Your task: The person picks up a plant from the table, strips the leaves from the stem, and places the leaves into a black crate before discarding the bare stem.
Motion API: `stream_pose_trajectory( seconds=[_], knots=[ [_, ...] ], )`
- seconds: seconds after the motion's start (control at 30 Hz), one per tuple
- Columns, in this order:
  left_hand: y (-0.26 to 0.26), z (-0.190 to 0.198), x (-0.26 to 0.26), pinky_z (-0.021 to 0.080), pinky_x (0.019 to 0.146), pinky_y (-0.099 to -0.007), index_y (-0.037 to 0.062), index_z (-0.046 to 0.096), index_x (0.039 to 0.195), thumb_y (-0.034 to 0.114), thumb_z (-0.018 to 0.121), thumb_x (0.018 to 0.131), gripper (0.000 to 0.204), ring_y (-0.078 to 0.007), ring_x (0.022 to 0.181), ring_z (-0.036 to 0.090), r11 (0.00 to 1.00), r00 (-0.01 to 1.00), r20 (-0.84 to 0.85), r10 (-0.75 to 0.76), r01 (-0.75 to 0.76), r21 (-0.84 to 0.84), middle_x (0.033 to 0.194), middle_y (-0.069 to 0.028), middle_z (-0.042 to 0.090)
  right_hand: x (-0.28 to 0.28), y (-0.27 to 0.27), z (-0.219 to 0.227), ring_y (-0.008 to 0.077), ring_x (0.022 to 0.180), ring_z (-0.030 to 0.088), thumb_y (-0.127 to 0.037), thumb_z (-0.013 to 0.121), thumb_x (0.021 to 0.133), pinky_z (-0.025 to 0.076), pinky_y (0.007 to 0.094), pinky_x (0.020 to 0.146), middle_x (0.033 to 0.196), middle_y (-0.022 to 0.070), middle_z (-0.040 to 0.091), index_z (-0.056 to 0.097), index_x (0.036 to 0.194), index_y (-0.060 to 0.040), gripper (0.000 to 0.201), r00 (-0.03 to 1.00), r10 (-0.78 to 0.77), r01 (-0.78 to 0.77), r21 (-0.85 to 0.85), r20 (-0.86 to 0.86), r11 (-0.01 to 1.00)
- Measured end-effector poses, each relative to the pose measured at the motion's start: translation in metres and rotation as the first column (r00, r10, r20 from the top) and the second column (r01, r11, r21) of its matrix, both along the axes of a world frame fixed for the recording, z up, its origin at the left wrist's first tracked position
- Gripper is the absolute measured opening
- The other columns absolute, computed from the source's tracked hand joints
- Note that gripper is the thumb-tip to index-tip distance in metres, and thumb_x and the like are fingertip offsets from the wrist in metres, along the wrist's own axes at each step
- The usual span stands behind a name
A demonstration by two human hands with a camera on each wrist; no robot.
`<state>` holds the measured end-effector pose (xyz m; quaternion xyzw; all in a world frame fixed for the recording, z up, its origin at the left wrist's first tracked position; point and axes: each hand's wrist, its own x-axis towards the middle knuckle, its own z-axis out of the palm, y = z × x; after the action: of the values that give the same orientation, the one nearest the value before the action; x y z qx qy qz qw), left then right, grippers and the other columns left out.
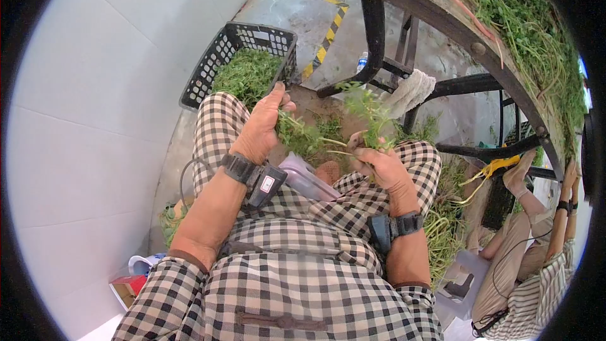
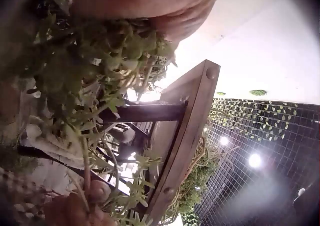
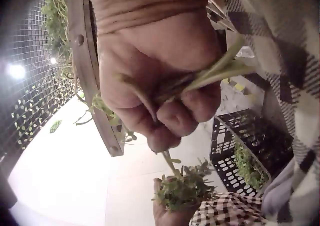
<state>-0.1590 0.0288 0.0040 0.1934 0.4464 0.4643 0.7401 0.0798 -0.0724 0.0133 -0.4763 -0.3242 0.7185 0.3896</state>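
My left hand (image 1: 265, 125) holds a bunch of leafy green stems (image 1: 297, 136) over my lap. In the left wrist view, its leaves (image 2: 110, 51) hang below that hand and hide part of the fingers. My right hand (image 1: 385, 165) grips cut-looking stem ends in curled fingers, with a leafy sprig (image 1: 371, 110) standing up beyond it. In the right wrist view, pale stems (image 3: 215, 76) poke out of the right fist (image 3: 160, 86). One stem runs from there toward the leafy bunch (image 3: 185, 188) in the left hand. The two hands are a short distance apart.
A black plastic crate (image 1: 214, 50) with picked greens (image 1: 249, 72) stands beyond my left knee. At right, a wooden-edged table (image 1: 442, 16) bears heaped greens (image 1: 524, 25). A pale cloth (image 1: 410, 93) hangs at its dark legs. Another person (image 1: 530, 259) sits at the far right, near loose stems (image 1: 442, 240).
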Motion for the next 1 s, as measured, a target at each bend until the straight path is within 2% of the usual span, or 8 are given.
stream_pose_trajectory(
  seconds=[0.1,0.3,0.4,0.5,0.6,0.77,0.87,1.0],
  knots=[
    [0.001,0.000,-0.013,0.045,0.050,-0.0229,0.0087,0.053,0.086,0.024,0.058,0.086,0.016,-0.0083,0.057,0.048,0.981,0.970,0.154,-0.190,0.181,0.070,0.065,0.0030,0.047,-0.009,0.001,0.007,0.0107,0.068,0.052,-0.006,0.054,0.079,0.042,0.0257,0.060,0.076,-0.0005,0.055,0.056,0.099,-0.0017,0.021,0.987,0.048,-0.058,0.060,0.156,0.996],
    [-0.001,0.030,-0.010,0.040,0.048,-0.0212,0.0069,0.056,0.084,0.019,0.061,0.083,0.013,-0.0062,0.052,0.042,0.978,0.988,0.058,-0.144,0.133,0.159,0.062,0.0042,0.045,-0.007,0.003,-0.009,0.0154,0.070,0.052,-0.003,0.055,0.077,0.044,0.0274,0.067,0.079,0.0076,0.059,0.056,0.103,-0.0002,0.027,0.850,0.059,-0.224,0.257,0.524,0.940],
    [0.001,0.042,-0.009,0.041,0.052,-0.0206,0.0057,0.057,0.091,0.017,0.057,0.085,0.013,-0.0050,0.056,0.044,0.921,0.956,-0.239,-0.173,0.243,0.305,0.063,0.0040,0.047,-0.011,0.002,0.000,0.0179,0.073,0.054,-0.001,0.057,0.074,0.045,0.0290,0.071,0.081,0.0120,0.060,0.056,0.106,-0.0007,0.032,0.798,0.016,-0.270,0.334,0.602,0.903],
    [-0.007,0.061,-0.001,0.042,0.059,-0.0207,0.0021,0.061,0.090,0.013,0.056,0.083,0.014,-0.0054,0.063,0.048,0.758,0.764,-0.629,-0.143,0.493,0.427,0.071,0.0015,0.055,-0.014,0.002,0.010,0.0215,0.076,0.057,-0.001,0.059,0.072,0.045,0.0305,0.072,0.085,0.0143,0.060,0.056,0.107,-0.0009,0.035,0.742,-0.022,-0.351,0.416,0.670,0.839],
    [-0.009,0.069,0.007,0.042,0.065,-0.0212,-0.0005,0.061,0.088,0.011,0.055,0.081,0.015,-0.0064,0.071,0.051,0.619,0.611,-0.789,-0.073,0.648,0.444,0.077,0.0005,0.059,-0.016,0.002,0.012,0.0286,0.081,0.059,-0.001,0.061,0.068,0.046,0.0345,0.073,0.088,0.0156,0.060,0.056,0.103,-0.0004,0.035,0.668,-0.050,-0.431,0.441,0.743,0.787],
    [-0.020,0.073,0.020,0.046,0.068,-0.0280,0.0047,0.063,0.091,0.009,0.058,0.077,0.015,-0.0180,0.074,0.059,0.412,0.569,-0.822,-0.021,0.754,0.511,0.080,-0.0081,0.062,-0.018,0.004,0.021,0.0366,0.085,0.055,-0.002,0.058,0.065,0.045,0.0421,0.072,0.089,0.0152,0.058,0.057,0.096,-0.0016,0.031,0.518,-0.099,-0.562,0.425,0.850,0.710],
    [-0.024,0.064,0.025,0.046,0.065,-0.0322,0.0076,0.063,0.093,0.010,0.060,0.076,0.018,-0.0248,0.071,0.057,0.219,0.392,-0.908,0.150,0.882,0.417,0.074,-0.0094,0.058,-0.020,0.004,0.025,0.0357,0.084,0.056,0.000,0.054,0.066,0.044,0.0425,0.072,0.089,0.0148,0.057,0.057,0.095,-0.0026,0.030,0.466,-0.145,-0.587,0.428,0.873,0.687],
    [-0.028,0.054,0.027,0.045,0.065,-0.0373,0.0093,0.062,0.091,0.010,0.061,0.073,0.018,-0.0293,0.074,0.056,0.203,0.239,-0.950,0.202,0.938,0.280,0.073,-0.0103,0.054,-0.022,0.003,0.030,0.0357,0.084,0.056,0.003,0.051,0.066,0.044,0.0425,0.072,0.090,0.0152,0.057,0.056,0.096,-0.0029,0.030,0.450,-0.169,-0.583,0.432,0.877,0.688]
  ],
)
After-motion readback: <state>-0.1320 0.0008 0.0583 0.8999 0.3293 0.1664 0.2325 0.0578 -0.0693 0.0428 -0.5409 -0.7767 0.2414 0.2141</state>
